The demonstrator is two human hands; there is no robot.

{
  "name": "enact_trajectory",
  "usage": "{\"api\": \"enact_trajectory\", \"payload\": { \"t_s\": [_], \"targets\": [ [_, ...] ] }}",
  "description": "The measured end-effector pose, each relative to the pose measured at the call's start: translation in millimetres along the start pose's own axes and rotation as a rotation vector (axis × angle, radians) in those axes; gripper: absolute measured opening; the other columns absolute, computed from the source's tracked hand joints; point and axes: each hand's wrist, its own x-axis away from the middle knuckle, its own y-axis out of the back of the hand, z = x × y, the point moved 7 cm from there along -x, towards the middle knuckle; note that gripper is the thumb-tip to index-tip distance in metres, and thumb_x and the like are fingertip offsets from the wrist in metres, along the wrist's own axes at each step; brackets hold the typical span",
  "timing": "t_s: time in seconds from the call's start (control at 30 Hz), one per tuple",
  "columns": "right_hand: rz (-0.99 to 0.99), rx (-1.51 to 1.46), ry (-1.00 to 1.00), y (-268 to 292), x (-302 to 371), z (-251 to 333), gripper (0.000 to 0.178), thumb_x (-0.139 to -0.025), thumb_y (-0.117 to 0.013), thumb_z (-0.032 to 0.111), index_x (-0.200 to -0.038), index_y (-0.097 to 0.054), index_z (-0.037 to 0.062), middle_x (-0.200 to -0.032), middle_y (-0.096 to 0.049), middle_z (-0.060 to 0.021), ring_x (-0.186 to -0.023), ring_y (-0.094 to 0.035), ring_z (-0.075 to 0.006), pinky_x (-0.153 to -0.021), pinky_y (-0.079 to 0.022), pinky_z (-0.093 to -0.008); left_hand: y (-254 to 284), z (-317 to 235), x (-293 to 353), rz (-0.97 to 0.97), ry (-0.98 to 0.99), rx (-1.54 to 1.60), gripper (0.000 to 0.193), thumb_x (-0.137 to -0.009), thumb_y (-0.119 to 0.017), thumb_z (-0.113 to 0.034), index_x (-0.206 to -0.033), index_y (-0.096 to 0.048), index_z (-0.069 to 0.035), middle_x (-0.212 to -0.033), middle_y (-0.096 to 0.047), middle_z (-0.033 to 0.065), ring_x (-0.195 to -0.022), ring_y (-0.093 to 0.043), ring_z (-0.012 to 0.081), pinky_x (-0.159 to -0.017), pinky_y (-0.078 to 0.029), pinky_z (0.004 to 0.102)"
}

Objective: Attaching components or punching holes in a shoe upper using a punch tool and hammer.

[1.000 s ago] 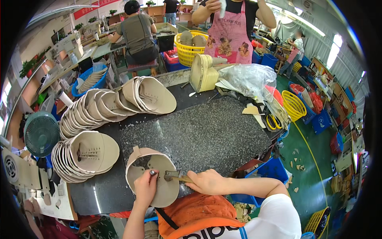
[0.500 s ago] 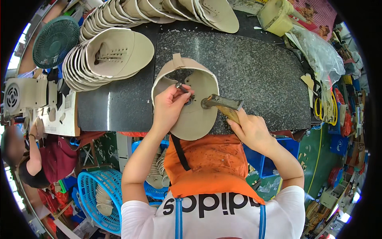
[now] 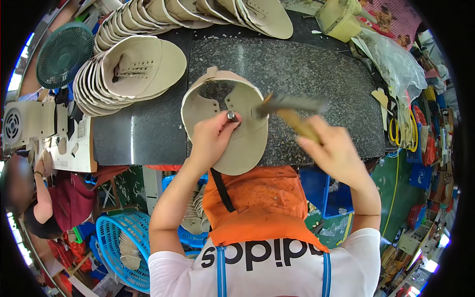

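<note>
A beige shoe upper (image 3: 245,143) lies opened out on the dark stone slab (image 3: 316,64), its small eyelet holes showing near the middle. My left hand (image 3: 210,138) rests on its left side, fingers pinched round a short metal punch (image 3: 232,116). The punch stands about upright, and its lower end is hidden by the fingers. To the right, my right hand (image 3: 336,151) grips the wooden handle of a hammer (image 3: 300,126). The hammer's head is smeared by motion and appears over the right edge of the upper, right of the punch.
Nested shoe uppers (image 3: 170,62) are stacked at the left and along the back. A yellowish bucket (image 3: 338,22) and clear plastic bag (image 3: 396,62) sit at the back right. Yellow-handled scissors (image 3: 394,132) hang at the right edge. Blue baskets (image 3: 106,247) stand below; a co-worker (image 3: 39,198) is at left.
The punch has gone from tilted to about upright between my left fingers. My right hand and the hammer have moved right. The upper has shifted slightly left in the view.
</note>
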Motion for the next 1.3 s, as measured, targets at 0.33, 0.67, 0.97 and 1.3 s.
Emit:
{"api": "enact_trajectory", "payload": {
  "t_s": [0.33, 0.67, 0.97, 1.3],
  "targets": [
    [0.163, 0.292, 0.175, -10, -10, 26, 0.032, -0.09, -0.056, 0.026, -0.107, -0.043, 0.0021, -0.057, -0.054, -0.0145, -0.05, -0.057, -0.0332, -0.045, -0.041, -0.0415, -2, -17, 6, -0.047, -0.161, -0.365, 0.008, -0.086, -0.061, -0.006, -0.094, -0.062, -0.005, -0.078, -0.066, 0.0129, -0.067, -0.066, 0.0254, -0.058, -0.049, 0.0315],
    [-0.02, 0.115, 0.107, -34, -9, -13, 0.026, -0.089, -0.057, 0.028, -0.093, -0.046, 0.0054, -0.061, -0.058, -0.0167, -0.054, -0.059, -0.0375, -0.047, -0.046, -0.0468, 83, -88, -35, -0.349, -0.395, -0.436, 0.02, -0.079, -0.066, -0.003, -0.099, -0.062, -0.002, -0.113, -0.063, 0.0101, -0.128, -0.043, 0.0333, -0.106, -0.032, 0.0429],
    [-0.067, -0.009, 0.145, -41, -8, -53, 0.031, -0.081, -0.061, 0.03, -0.105, -0.053, 0.0114, -0.069, -0.063, -0.0094, -0.058, -0.061, -0.0316, -0.05, -0.049, -0.0411, 100, -68, -50, -0.242, -0.44, -0.755, 0.019, -0.075, -0.059, 0.004, -0.094, -0.059, 0.001, -0.107, -0.062, 0.0171, -0.096, -0.06, 0.0348, -0.081, -0.049, 0.0393],
    [-0.596, 0.117, 0.048, 13, -33, -117, 0.027, -0.082, -0.065, 0.028, -0.096, -0.056, 0.0069, -0.077, -0.062, -0.0111, -0.066, -0.062, -0.0312, -0.056, -0.049, -0.0406, 279, 42, -70, -0.676, 0.203, -1.304, 0.026, -0.078, -0.06, -0.004, -0.102, -0.054, 0.006, -0.124, -0.048, 0.023, -0.113, -0.047, 0.0398, -0.093, -0.04, 0.0444]
  ]
}}
